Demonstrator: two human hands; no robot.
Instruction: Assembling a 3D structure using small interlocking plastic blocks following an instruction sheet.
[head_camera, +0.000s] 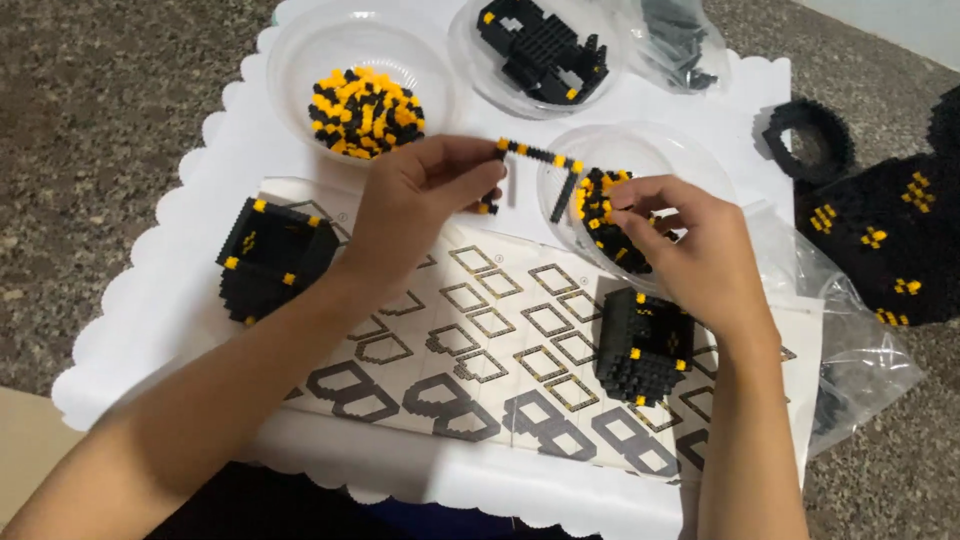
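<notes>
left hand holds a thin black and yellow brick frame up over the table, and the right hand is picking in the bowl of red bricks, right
Not quite. The head view shows no red bricks: the bowl under the right hand holds black and yellow bricks. The rest stands: the left hand holds the thin black and yellow brick frame above the table, and the right hand's fingers are in that bowl.

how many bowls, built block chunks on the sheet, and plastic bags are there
clear bowls: 3
black block chunks on the instruction sheet: 2
plastic bags: 2
thin frame held in left hand: 1
total: 8
</notes>
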